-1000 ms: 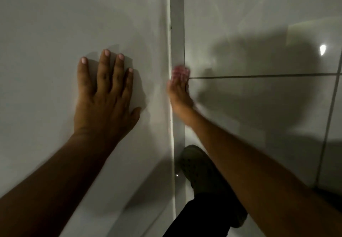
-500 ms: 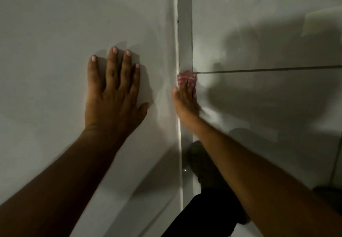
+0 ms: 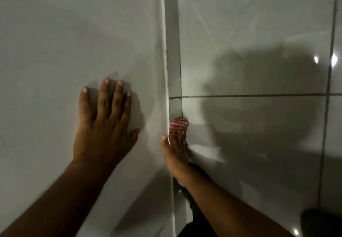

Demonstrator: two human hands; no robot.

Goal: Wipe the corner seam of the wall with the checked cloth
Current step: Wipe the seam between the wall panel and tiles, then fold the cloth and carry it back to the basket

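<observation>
The left hand point(image 3: 103, 125) is lying flat and open on the wall point(image 3: 55, 51); the right hand point(image 3: 174, 149) is pressing the cloth point(image 3: 178, 124) into the seam point(image 3: 173, 70), fingers hiding most of it; only its top is peeking out above the fingertips
</observation>
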